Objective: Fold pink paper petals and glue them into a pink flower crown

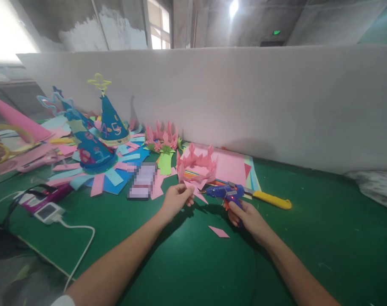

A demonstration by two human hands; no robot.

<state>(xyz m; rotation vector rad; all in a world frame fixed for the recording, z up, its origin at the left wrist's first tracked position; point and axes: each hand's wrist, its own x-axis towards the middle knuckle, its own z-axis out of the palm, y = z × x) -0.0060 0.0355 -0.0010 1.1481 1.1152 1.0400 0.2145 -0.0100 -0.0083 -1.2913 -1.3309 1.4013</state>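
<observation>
My right hand [244, 216] is wrapped round the handle of a blue glue gun [223, 191], whose nozzle points left. Close to that nozzle, my left hand [179, 199] pinches a small pink paper piece [199, 194] between thumb and fingers. Just behind my hands stands a pink paper crown [196, 163] with pointed tips. A loose pink paper diamond [219, 231] lies on the green table [199, 272] in front of the glue gun.
A yellow-handled knife [272, 199] lies right of the glue gun. Paper sheets [231, 163], a phone [142, 182], a finished crown [161, 136] and blue cone hats [112, 121] stand or lie behind and left. A white cable [93, 238] crosses the left side.
</observation>
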